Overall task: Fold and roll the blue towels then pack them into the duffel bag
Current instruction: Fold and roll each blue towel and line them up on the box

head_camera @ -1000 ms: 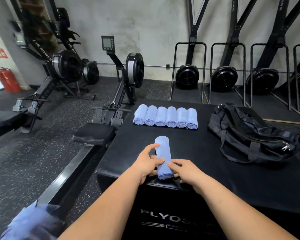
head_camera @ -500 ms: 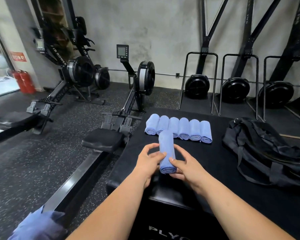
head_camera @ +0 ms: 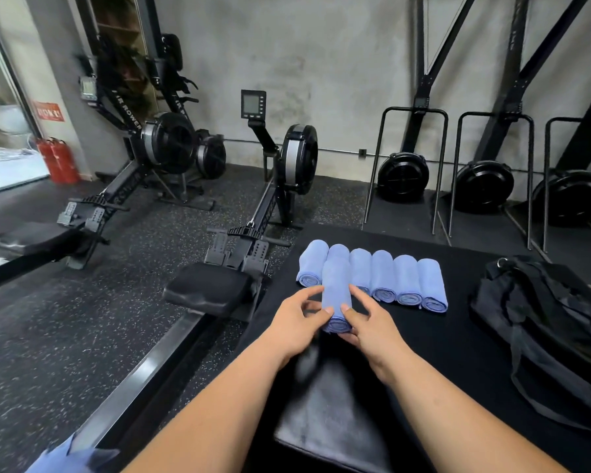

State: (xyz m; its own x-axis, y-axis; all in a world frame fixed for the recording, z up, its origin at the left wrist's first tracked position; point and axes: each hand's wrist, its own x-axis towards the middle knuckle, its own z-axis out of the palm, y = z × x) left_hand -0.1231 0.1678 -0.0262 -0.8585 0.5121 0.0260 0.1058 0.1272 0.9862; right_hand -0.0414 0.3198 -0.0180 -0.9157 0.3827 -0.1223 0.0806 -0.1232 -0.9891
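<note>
As left hand (head_camera: 296, 324) grips towel (head_camera: 336, 288), right (head_camera: 372, 327) pinches.

a gym: rowing machines (head_camera: 280, 186) on speckled rubber flooring (head_camera: 48, 336), ski trainers (head_camera: 403, 175) along the wall.

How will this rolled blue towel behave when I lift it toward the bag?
Probably soft and light: left hand and right hand hold the rolled towel by fingertips. It may unroll if gripped loosely; nothing visibly ties it. Set down, it likely stays put, like the row of rolls.
</note>
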